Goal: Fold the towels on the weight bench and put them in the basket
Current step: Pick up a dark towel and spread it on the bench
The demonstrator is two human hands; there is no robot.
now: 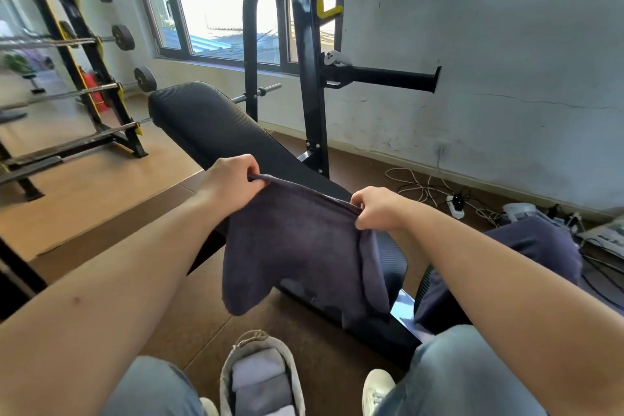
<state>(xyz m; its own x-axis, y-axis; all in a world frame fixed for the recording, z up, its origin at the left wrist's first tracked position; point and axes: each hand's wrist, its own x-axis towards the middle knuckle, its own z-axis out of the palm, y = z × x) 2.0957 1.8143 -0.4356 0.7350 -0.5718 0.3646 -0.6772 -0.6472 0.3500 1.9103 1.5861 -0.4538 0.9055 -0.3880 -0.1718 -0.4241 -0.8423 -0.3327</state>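
A dark grey towel [297,246] hangs over the near end of the black weight bench [209,125]. My left hand [233,179] pinches its top edge at the left corner. My right hand [378,208] pinches the same edge at the right corner, so the edge stretches between them above the bench. Another dark towel [526,253] lies heaped at the right, partly behind my right forearm. On the floor between my feet stands a light woven basket [290,368] with folded white and grey towels [260,378] inside.
The black bench rack [307,78] with yellow hooks rises just behind the bench. A barbell rack [77,54] stands at the left. Cables and a power strip [456,203] lie on the floor by the right wall. My knees frame the basket.
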